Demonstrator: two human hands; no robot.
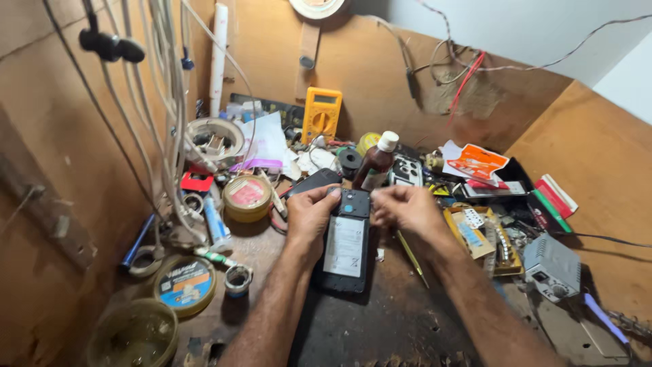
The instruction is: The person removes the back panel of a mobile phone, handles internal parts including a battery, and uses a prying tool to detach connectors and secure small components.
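An opened black mobile phone (pixel 345 261) lies back-up on the dark work surface, its white-labelled battery showing. My left hand (pixel 309 216) grips the phone's upper left edge, thumb on the top part. Pinched fingers of my right hand (pixel 406 207) press at the phone's upper right corner. A thin yellow-handled tool (pixel 411 257) lies just right of the phone, below my right hand.
A brown bottle with white cap (pixel 375 163) and a yellow multimeter (pixel 321 113) stand behind the phone. Round tins (pixel 185 284) and tape rolls (pixel 246 197) crowd the left. A grey box device (pixel 551 266), red packets and parts sit right. White cables (pixel 166 102) hang left.
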